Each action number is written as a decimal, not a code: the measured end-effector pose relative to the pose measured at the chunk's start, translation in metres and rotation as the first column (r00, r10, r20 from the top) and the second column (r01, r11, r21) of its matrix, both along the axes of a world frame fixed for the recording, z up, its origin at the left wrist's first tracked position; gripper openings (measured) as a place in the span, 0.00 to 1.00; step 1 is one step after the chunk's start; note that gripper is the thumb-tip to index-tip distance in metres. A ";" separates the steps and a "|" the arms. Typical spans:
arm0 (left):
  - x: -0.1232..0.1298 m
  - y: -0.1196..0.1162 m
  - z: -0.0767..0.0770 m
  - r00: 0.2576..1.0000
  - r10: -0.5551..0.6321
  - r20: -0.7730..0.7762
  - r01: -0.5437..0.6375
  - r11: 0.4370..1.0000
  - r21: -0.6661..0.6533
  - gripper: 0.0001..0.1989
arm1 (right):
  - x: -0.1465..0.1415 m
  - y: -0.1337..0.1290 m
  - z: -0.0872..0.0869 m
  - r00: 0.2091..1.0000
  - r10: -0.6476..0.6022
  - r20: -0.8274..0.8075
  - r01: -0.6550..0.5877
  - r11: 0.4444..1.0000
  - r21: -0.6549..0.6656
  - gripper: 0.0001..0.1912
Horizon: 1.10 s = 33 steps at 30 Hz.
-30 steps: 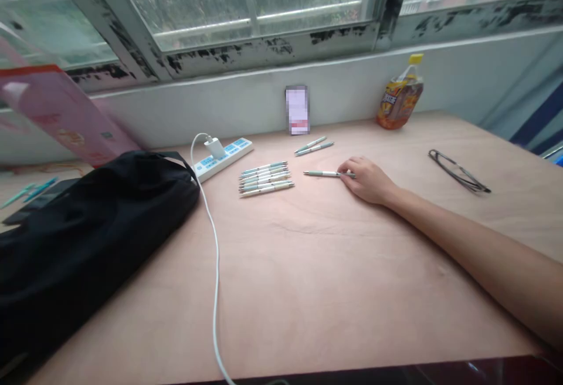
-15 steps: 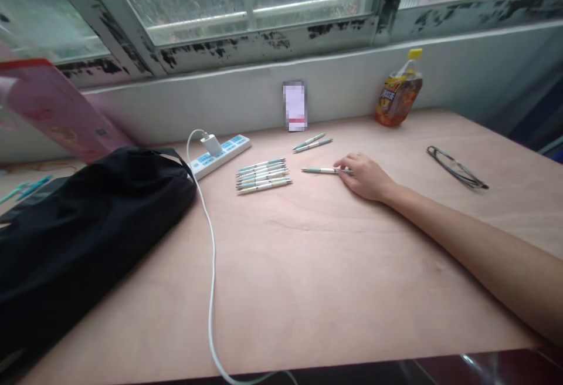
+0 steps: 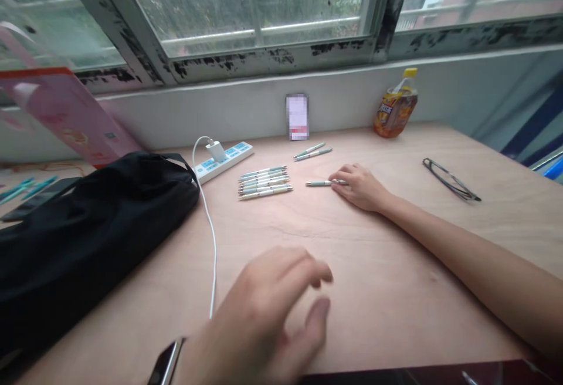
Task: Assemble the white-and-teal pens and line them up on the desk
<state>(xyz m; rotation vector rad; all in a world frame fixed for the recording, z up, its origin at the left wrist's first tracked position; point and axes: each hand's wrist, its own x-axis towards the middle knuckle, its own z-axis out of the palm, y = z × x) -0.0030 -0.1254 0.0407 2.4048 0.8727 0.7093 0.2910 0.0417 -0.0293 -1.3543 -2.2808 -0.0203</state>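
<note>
My right hand (image 3: pixel 357 186) rests on the table with its fingers closed over a pen (image 3: pixel 317 183), white and pale green, lying flat; its left end sticks out from the fingertips. My left hand (image 3: pixel 272 308), wearing a watch (image 3: pixel 167 361), hangs over the near part of the table, thumb and fingers apart and nothing between them. Left of the held pen, a row of several similar pens (image 3: pixel 265 183) lies side by side. Two more pens (image 3: pixel 313 151) lie behind, close to the wall.
A phone (image 3: pixel 298 117) leans on the wall. Around the table are a power strip (image 3: pixel 229 161) with a charger and white cable (image 3: pixel 213 238), a black bag (image 3: pixel 97 220), a pink bag (image 3: pixel 83 121), a drink bottle (image 3: pixel 394 109) and glasses (image 3: pixel 452 181).
My left hand has come into view from below, over the near table. My right hand stays on the pen, shifted slightly left with it. The view has tilted up a little.
</note>
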 end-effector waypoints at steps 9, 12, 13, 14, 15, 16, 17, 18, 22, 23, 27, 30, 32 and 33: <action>0.008 0.130 -0.056 0.928 0.324 -0.183 -0.255 0.911 0.323 0.16 | -0.015 -0.015 0.009 0.970 0.199 -0.137 -0.206 0.978 -0.039 0.07; 0.010 0.128 -0.060 0.951 0.257 -0.169 -0.179 0.909 0.376 0.15 | -0.030 -0.029 0.014 0.947 0.270 -0.173 -0.288 0.953 -0.092 0.07; 0.010 0.127 -0.060 0.958 0.223 -0.178 -0.140 0.911 0.388 0.12 | -0.035 -0.033 0.015 0.940 0.287 -0.187 -0.311 0.944 -0.112 0.07; 0.009 0.125 -0.058 0.963 0.192 -0.191 -0.103 0.912 0.398 0.10 | -0.040 -0.037 0.016 0.932 0.301 -0.202 -0.331 0.935 -0.131 0.07; 0.007 0.124 -0.057 0.965 0.168 -0.202 -0.074 0.911 0.405 0.11 | -0.044 -0.040 0.018 0.925 0.311 -0.217 -0.347 0.925 -0.153 0.08; 0.006 0.124 -0.056 0.967 0.150 -0.207 -0.054 0.912 0.407 0.14 | -0.048 -0.042 0.020 0.921 0.316 -0.228 -0.359 0.916 -0.179 0.08; 0.004 0.124 -0.056 0.969 0.137 -0.206 -0.044 0.915 0.402 0.15 | -0.051 -0.044 0.021 0.919 0.316 -0.236 -0.365 0.907 -0.210 0.09; 0.002 0.124 -0.055 0.972 0.125 -0.199 -0.038 0.919 0.392 0.15 | -0.053 -0.044 0.023 0.920 0.307 -0.244 -0.365 0.898 -0.246 0.10; -0.003 0.126 -0.056 0.974 0.065 -0.219 0.021 0.930 0.366 0.14 | -0.052 -0.041 0.027 0.920 0.243 -0.307 -0.357 0.842 -0.404 0.17; -0.004 0.126 -0.056 0.968 0.056 -0.243 0.038 0.930 0.366 0.15 | -0.051 -0.039 0.027 0.919 0.229 -0.322 -0.359 0.823 -0.441 0.18; -0.006 0.128 -0.055 0.960 0.016 -0.281 0.083 0.938 0.337 0.17 | -0.049 -0.035 0.027 0.911 0.191 -0.367 -0.366 0.783 -0.503 0.19; -0.005 0.128 -0.054 0.971 -0.013 -0.238 0.084 0.953 0.292 0.18 | -0.050 -0.037 0.026 0.897 0.175 -0.406 -0.369 0.803 -0.468 0.17; -0.005 0.128 -0.054 0.979 -0.021 -0.201 0.075 0.962 0.263 0.19 | -0.052 -0.041 0.025 0.896 0.163 -0.414 -0.349 0.834 -0.427 0.14; -0.004 0.128 -0.054 0.982 -0.025 -0.186 0.071 0.967 0.245 0.20 | -0.053 -0.043 0.025 0.897 0.158 -0.412 -0.334 0.853 -0.400 0.12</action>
